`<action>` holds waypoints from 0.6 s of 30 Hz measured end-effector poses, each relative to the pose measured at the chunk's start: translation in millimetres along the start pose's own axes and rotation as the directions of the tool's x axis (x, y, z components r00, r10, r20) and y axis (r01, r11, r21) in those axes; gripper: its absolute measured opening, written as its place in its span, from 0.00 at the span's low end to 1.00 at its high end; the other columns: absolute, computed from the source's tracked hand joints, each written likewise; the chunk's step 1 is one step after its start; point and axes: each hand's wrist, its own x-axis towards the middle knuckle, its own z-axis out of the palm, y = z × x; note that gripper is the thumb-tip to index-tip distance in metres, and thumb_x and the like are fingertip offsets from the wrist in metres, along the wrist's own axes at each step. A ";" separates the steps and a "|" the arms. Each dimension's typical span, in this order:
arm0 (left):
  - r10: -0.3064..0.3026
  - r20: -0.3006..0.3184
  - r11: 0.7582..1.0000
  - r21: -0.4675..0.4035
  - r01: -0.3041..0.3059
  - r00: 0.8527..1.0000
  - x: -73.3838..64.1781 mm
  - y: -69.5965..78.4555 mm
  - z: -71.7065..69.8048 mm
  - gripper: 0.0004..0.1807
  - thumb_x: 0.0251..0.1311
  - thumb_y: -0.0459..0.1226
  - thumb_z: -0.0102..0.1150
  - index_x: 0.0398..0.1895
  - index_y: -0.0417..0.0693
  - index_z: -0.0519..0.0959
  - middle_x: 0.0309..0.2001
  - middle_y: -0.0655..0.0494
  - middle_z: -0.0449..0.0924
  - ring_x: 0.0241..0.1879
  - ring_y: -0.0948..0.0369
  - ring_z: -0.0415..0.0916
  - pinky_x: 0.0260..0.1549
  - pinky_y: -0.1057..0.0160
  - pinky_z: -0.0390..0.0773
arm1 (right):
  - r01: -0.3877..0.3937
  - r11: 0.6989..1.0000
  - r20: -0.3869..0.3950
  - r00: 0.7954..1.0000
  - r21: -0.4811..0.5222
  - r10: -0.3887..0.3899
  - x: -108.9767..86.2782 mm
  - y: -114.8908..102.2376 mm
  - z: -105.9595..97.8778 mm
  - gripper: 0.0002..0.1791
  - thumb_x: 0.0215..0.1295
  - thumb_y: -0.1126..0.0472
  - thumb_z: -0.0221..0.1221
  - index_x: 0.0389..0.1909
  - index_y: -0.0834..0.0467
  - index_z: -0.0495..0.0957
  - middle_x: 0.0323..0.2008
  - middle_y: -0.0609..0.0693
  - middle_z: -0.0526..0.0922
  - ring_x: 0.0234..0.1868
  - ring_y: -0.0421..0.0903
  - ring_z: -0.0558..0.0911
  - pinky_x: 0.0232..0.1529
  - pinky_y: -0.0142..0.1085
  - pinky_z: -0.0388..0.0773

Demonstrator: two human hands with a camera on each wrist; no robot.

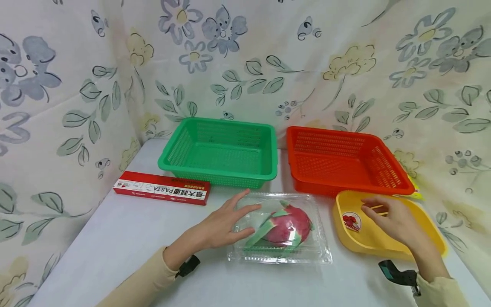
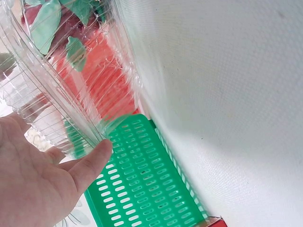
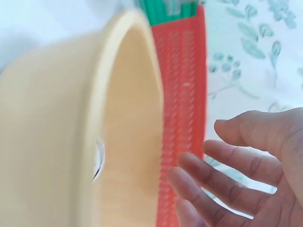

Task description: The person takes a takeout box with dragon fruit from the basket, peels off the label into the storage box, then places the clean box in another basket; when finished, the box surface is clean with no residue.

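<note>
A clear plastic clamshell box (image 1: 321, 245) lies on the table in the middle of the head view. Inside it sits a pink dragon fruit (image 1: 293, 224) with green scales. My left hand (image 1: 220, 226) is at the box's left side, fingers spread. In the left wrist view its thumb (image 2: 97, 161) appears at the box's rim; the other fingers are partly hidden behind the clear plastic. My right hand (image 1: 397, 221) hovers over the yellow plastic basin (image 1: 353, 243), its fingers (image 3: 222, 177) loosely bent and holding nothing.
Behind the box stand a green basket (image 1: 218, 175) and a red basket (image 1: 345, 185). A red pasta box (image 1: 161, 187) lies at the left, against the green basket. Something yellow (image 1: 416, 189) shows beside the red basket. Flowered cloth (image 1: 245, 55) hangs behind and at both sides.
</note>
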 end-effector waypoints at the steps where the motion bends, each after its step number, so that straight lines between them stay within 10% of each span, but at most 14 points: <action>1: -0.002 0.001 1.000 0.001 0.002 1.000 -0.1 0.1 0.1 0.34 0.68 0.59 0.50 0.76 0.68 0.59 0.79 0.57 0.37 0.74 0.50 0.49 0.55 0.41 0.73 | 0.007 1.000 -0.008 1.000 0.004 -0.007 0.0 -4.8 0.1 0.16 0.68 0.59 0.62 0.50 0.65 0.81 0.43 0.60 0.85 0.40 0.58 0.83 0.32 0.28 0.78; 18: 0.021 -0.032 1.000 -0.005 -0.021 0.999 0.1 -0.7 2.7 0.33 0.68 0.60 0.50 0.75 0.68 0.60 0.79 0.57 0.38 0.74 0.50 0.50 0.55 0.40 0.73 | 0.159 0.964 0.033 0.985 0.211 -0.169 26.6 -79.6 31.7 0.13 0.66 0.63 0.63 0.49 0.62 0.82 0.44 0.53 0.84 0.41 0.49 0.82 0.39 0.32 0.81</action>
